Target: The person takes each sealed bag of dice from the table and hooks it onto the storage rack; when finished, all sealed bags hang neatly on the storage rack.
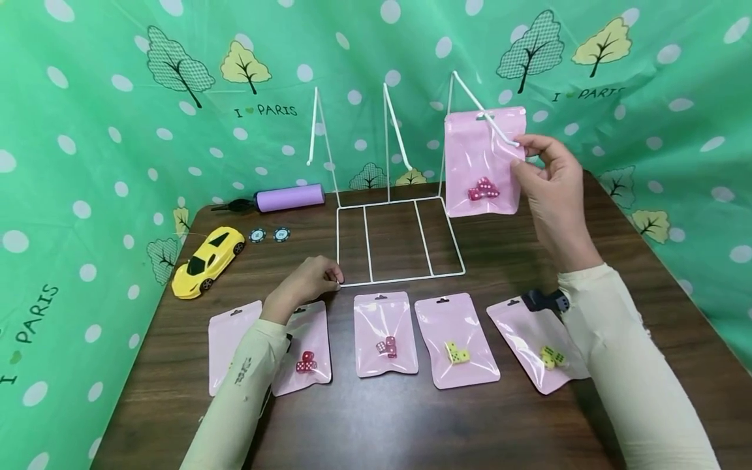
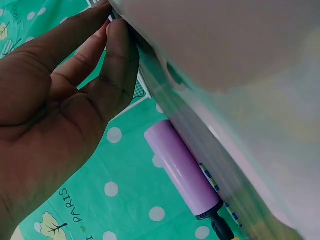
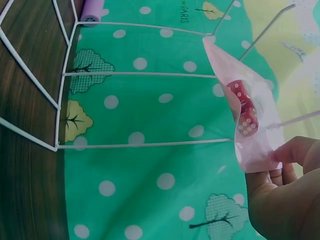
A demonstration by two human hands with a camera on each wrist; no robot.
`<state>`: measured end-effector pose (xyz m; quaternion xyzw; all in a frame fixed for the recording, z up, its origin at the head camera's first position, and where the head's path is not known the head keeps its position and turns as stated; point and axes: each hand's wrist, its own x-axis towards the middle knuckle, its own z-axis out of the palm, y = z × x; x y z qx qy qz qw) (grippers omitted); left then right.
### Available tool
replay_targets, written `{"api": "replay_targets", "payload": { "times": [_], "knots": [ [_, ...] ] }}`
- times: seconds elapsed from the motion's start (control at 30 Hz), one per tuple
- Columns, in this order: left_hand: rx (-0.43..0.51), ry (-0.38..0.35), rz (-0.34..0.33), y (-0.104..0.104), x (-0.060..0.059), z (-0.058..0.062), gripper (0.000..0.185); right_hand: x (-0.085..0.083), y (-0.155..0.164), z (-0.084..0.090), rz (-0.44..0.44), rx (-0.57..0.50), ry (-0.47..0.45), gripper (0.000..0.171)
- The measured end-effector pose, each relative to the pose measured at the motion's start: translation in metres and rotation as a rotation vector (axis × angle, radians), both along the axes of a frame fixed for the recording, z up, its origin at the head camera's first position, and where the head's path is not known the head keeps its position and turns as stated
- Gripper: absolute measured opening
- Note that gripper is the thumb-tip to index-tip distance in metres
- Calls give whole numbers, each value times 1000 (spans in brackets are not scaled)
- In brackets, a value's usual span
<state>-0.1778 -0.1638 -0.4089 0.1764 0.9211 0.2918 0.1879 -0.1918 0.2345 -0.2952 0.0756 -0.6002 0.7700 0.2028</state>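
At the right, my right hand (image 1: 555, 183) pinches the side edge of a pink zip pouch (image 1: 482, 156) with red dice (image 1: 484, 189) inside. The pouch's top hole is around the right prong of a white wire rack (image 1: 388, 281), and the prong's tip shows in front of the pouch. In the right wrist view, thumb and fingers hold the pouch (image 3: 260, 155) near a corner. My left hand (image 1: 308, 281) pinches the front left corner of the rack's base. The other two prongs hold nothing.
Several pink pouches with dice lie in a row in front, including one with red dice (image 1: 384, 320) and one with yellow dice (image 1: 452, 326). At the left are a yellow toy car (image 1: 208, 261), two poker chips (image 1: 282, 234) and a purple hand pump (image 1: 290, 198). A green curtain (image 1: 352, 39) hangs behind.
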Motion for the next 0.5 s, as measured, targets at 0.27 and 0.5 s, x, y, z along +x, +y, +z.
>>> {"api": "replay_targets", "payload": {
  "times": [0.27, 0.5],
  "knots": [
    [-2, -7, 11, -1, 0, 1, 6, -40, -10, -1, -12, -37, -53, 27],
    [-4, -10, 11, -1, 0, 1, 7, -67, -14, 1, -35, 11, -69, 26]
  ]
}}
